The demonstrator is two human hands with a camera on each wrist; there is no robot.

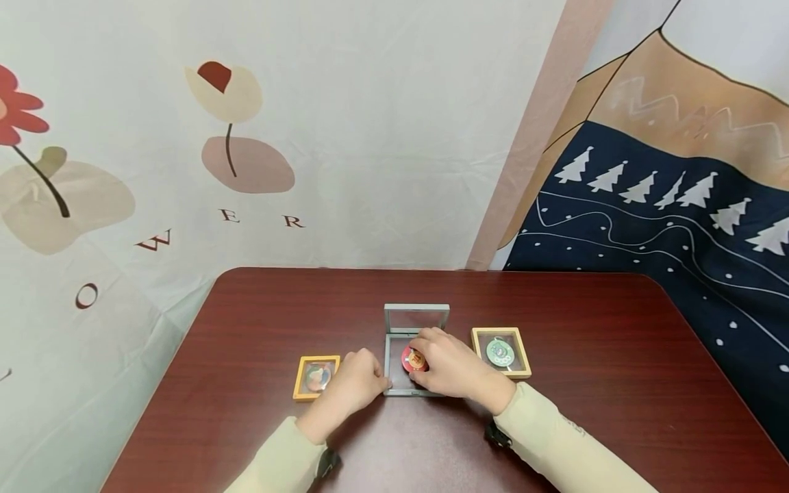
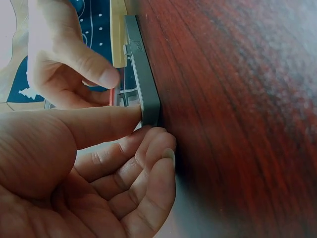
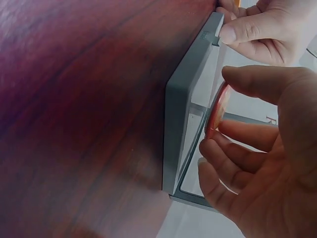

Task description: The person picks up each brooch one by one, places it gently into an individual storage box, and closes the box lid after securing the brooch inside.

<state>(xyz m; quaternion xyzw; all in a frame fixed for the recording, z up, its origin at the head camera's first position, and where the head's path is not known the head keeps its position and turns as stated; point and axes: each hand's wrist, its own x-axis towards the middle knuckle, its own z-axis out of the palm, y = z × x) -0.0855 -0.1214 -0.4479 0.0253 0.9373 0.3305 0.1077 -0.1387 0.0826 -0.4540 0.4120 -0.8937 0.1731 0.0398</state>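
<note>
A grey display case (image 1: 407, 394) lies at the middle of the table with its clear lid (image 1: 417, 318) raised at the back. My left hand (image 1: 360, 376) pinches the near left corner of the case between thumb and fingers, as the left wrist view shows. Between the thumb and fingers of my right hand (image 1: 453, 364) is a round red badge (image 3: 217, 111) with a yellowish middle. In the right wrist view the badge stands tilted over the inside of the case; whether its edge touches the clear film is hard to tell.
A yellow-framed case (image 1: 298, 390) with a round badge inside lies left of the grey case, partly behind my left hand. To the right lies a pale yellow case (image 1: 525, 356) holding a green badge (image 1: 500, 352). Printed cloth (image 1: 382, 137) hangs behind the dark red table (image 1: 592, 383).
</note>
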